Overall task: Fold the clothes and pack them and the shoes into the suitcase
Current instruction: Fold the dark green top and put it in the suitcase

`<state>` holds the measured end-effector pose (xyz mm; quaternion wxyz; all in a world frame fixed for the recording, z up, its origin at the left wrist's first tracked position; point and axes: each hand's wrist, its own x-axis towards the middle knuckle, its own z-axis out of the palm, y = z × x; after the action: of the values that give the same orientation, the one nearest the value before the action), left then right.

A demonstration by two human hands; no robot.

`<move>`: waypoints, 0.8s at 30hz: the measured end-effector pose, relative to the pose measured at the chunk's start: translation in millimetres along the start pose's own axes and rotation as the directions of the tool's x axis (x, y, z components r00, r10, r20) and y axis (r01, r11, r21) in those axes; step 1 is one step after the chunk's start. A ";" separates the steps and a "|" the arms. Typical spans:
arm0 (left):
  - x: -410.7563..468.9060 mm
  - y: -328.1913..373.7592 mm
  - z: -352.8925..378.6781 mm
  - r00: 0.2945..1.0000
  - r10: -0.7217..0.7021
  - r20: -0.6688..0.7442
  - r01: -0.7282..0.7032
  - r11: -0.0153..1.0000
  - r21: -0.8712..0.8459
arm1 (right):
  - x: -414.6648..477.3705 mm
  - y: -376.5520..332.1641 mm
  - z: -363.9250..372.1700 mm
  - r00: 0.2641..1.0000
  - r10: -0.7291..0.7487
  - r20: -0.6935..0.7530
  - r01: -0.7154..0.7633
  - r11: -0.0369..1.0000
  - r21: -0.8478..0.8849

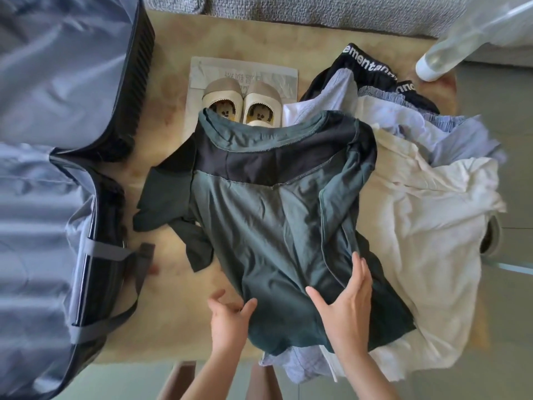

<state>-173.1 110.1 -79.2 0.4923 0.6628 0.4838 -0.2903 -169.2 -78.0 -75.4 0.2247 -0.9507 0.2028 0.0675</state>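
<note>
Folding stage, first garment. Green T-shirt [268, 215] lies spread at table centre, suitcase [57, 140] open at left, slippers [245, 103] beyond. Left hand [230, 319] pinches the near hem; right hand [346, 304] rests flat, fingers apart. Judged next: fold the sides inward.

A green shirt [268, 215] lies flat under both hands; left hand [227, 319] pinches its hem between thumb and fingers, right hand [347, 307] presses flat. Beyond the fingertips sit slippers [245, 105]; an open suitcase [57, 140] lies left.
</note>
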 end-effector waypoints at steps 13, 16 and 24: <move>-7.2 -25.3 -24.3 0.979 0.201 -0.037 -0.201 0.980 0.006 | -19.8 30.4 0.2 0.999 0.040 -0.031 -0.040 0.999 0.009; -8.6 -23.5 -45.3 0.954 0.256 -0.158 -0.252 0.967 0.044 | -22.8 27.7 -1.7 0.995 -0.043 -0.086 0.038 0.997 -0.063; -1.4 -27.5 -94.9 0.890 0.369 -0.269 -0.303 0.918 0.256 | -62.4 -1.9 5.5 0.983 -0.180 -0.028 0.181 0.983 0.041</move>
<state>-207.8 199.5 -55.3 0.3807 0.8217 0.4001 -0.1406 -225.3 -51.7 -65.8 0.2481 -0.9608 0.1199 0.0310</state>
